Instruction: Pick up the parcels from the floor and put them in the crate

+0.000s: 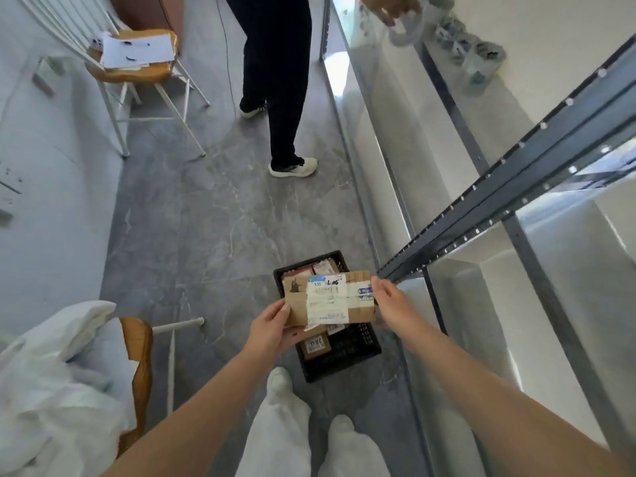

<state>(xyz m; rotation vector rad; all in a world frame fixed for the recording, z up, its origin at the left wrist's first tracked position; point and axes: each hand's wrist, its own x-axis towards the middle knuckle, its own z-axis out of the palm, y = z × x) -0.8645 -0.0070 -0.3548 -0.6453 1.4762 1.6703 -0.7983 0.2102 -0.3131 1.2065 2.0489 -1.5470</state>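
Observation:
A flat brown cardboard parcel [327,297] with a white shipping label hangs above the black plastic crate [358,352], which stands on the grey floor in front of my feet. My left hand [272,330] grips the parcel's near left corner. My right hand [390,301] holds its right end. Several smaller parcels [315,347] lie inside the crate, partly hidden by the one I hold.
A metal shelving rack [481,208] runs along the right. Another person [275,80] stands ahead on the floor. A white chair with papers [137,56] stands at the back left; a second chair draped with white cloth [69,373] sits at my near left.

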